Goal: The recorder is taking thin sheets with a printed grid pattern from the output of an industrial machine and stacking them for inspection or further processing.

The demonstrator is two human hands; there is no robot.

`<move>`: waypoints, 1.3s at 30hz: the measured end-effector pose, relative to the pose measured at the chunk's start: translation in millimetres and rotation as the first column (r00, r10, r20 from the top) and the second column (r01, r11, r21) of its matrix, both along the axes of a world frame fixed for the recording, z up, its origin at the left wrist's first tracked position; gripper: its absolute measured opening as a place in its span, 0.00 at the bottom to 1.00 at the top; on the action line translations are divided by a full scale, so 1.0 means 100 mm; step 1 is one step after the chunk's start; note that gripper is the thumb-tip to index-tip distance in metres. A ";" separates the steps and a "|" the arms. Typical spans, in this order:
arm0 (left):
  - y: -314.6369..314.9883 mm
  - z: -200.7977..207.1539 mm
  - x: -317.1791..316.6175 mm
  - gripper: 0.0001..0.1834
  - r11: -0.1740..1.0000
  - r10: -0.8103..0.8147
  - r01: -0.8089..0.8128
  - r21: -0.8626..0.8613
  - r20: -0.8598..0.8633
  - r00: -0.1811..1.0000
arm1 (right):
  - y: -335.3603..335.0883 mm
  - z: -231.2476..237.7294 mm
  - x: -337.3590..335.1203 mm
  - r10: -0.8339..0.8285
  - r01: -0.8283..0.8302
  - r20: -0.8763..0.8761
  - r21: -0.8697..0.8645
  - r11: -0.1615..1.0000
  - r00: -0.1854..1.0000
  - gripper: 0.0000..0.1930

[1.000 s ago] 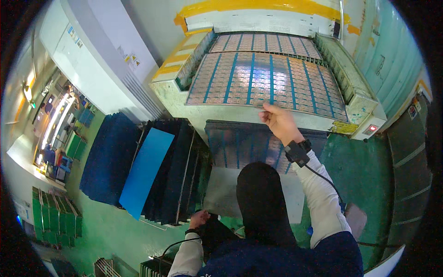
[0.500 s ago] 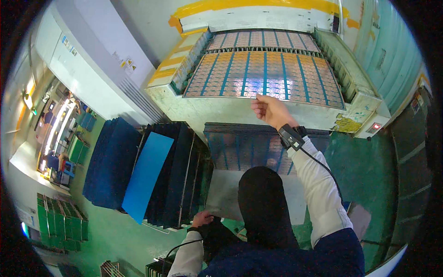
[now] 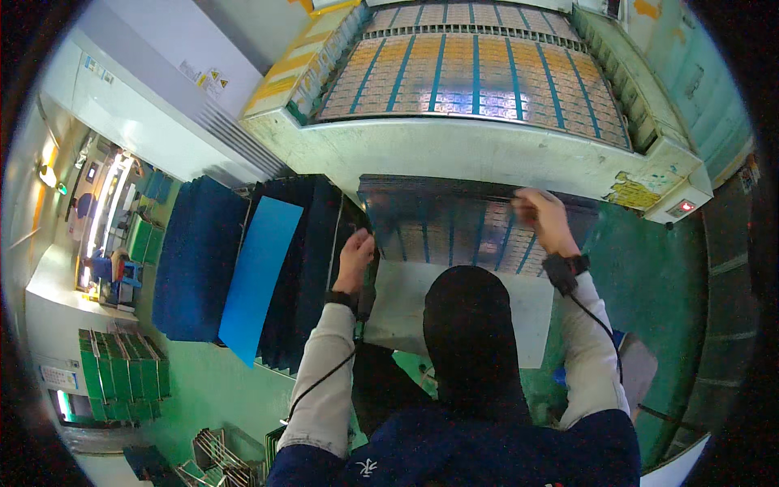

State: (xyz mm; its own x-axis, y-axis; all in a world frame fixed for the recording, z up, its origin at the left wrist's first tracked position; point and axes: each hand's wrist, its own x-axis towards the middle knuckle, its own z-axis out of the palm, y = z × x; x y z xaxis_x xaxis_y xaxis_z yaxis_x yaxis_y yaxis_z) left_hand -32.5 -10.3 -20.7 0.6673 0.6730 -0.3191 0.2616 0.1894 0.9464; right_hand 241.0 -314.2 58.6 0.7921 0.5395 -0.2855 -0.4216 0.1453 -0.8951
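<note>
A stack of dark circuit-board panels [image 3: 442, 223] with blue stripes and copper-toned rows leans in front of me, below the machine. My right hand [image 3: 542, 219] is over the stack's upper right part, its fingers smeared by motion; whether they touch a panel I cannot tell. Beside the stack's left edge, my left hand [image 3: 355, 258] is raised with its fingers curled in, and nothing shows in them. On the machine's conveyor [image 3: 454, 150] lies a striped copper-toned panel [image 3: 454, 77], with neither hand on it. Another such panel [image 3: 471, 15] lies farther in.
Left of the stack stands a rack of dark blue sheets [image 3: 199, 260], with a bright blue board [image 3: 261, 272] leaning on it. A pale board [image 3: 527, 325] is below the stack. Green racks [image 3: 122, 373] stand at far left, and a dark wall [image 3: 730, 276] runs along the right.
My right hand has come off the near edge of the conveyor panel and down to the stack. My left hand has risen from low beside my leg. The conveyor panel sits farther in; the view has tilted down.
</note>
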 end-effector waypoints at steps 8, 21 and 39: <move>0.31 0.06 0.40 0.29 0.990 -0.097 0.080 0.114 0.156 0.983 | -1.33 -1.06 0.48 -0.514 0.567 0.250 -0.248 0.785 0.821 0.13; 0.13 0.12 0.56 0.35 1.000 0.004 -0.004 0.014 0.017 1.000 | -1.34 -1.13 0.21 -0.342 0.747 0.713 -0.380 0.545 0.612 0.23; 0.07 -0.86 -0.42 0.27 0.999 -0.014 0.012 -0.048 -0.047 0.999 | -1.71 -0.43 -0.06 0.370 0.238 0.549 -0.746 0.622 0.749 0.12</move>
State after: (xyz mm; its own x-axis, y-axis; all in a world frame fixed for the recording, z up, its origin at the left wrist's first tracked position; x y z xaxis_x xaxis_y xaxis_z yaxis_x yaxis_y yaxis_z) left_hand -74.5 -3.0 -106.3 0.6593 0.6476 -0.3819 0.3088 0.2299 0.9229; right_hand 235.1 -484.8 15.5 0.8985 0.4324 -0.0754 0.2717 -0.6828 -0.6781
